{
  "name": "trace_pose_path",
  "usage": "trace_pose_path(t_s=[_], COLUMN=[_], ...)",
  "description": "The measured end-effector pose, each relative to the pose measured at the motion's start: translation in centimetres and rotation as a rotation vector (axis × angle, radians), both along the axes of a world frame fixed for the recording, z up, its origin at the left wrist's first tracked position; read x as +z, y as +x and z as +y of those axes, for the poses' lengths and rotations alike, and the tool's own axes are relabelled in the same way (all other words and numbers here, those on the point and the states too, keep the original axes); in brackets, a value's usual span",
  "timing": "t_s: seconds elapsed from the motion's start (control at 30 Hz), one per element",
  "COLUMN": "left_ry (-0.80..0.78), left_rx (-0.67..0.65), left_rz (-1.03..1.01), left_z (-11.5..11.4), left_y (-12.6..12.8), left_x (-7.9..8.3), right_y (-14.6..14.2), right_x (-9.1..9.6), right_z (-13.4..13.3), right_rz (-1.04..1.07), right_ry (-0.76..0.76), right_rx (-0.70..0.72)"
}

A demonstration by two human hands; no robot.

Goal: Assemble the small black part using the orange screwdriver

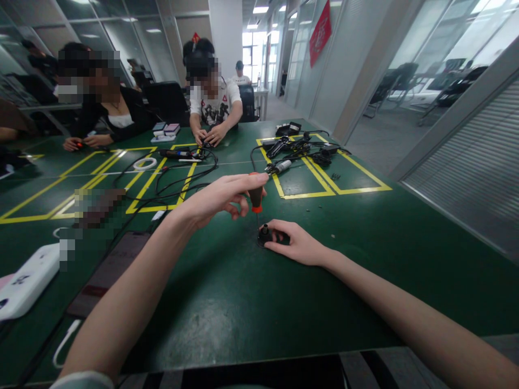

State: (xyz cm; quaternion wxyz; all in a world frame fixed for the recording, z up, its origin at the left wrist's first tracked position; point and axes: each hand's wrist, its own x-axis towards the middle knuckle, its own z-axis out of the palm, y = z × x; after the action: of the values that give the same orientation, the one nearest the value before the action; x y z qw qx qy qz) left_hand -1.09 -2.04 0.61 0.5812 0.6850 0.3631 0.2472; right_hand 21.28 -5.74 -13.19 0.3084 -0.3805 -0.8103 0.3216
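Observation:
My left hand [233, 197] is closed around the handle of a screwdriver [255, 200], black with orange-red ends. Its thin shaft points down, nearly upright, at a small black part [265, 233] on the table. Whether the tip sits in a screw I cannot make out. My right hand [298, 243] grips that black part from the right, fingers behind it and thumb in front. The part has a round base and a short upright post; its exact kind does not show.
Beneath everything is a green table [324, 302] with yellow tape outlines [308, 194]. Black cables and devices [300, 146] lie at the back. Left are a phone [117, 265], a white power strip [30, 283] and a cable roll [145, 163]. Two people [214, 105] sit opposite.

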Motion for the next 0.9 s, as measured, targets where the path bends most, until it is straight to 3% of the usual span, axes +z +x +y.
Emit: trace_pose_path(t_s=[0.33, 0.67, 0.9], left_ry=[-0.025, -0.094, -0.240], left_rx=[0.024, -0.014, -0.069], left_rz=[0.014, -0.110, -0.142], left_z=[-0.05, 0.07, 0.35], left_y=[0.45, 0.64, 0.30], left_x=[-0.28, -0.41, -0.08], right_y=[-0.07, -0.03, -0.11], right_x=[0.24, 0.03, 0.14], right_z=[-0.06, -0.03, -0.02], right_rz=[0.004, 0.014, 0.019], right_ry=[-0.006, -0.004, -0.005], right_rx=[-0.003, -0.008, -0.002])
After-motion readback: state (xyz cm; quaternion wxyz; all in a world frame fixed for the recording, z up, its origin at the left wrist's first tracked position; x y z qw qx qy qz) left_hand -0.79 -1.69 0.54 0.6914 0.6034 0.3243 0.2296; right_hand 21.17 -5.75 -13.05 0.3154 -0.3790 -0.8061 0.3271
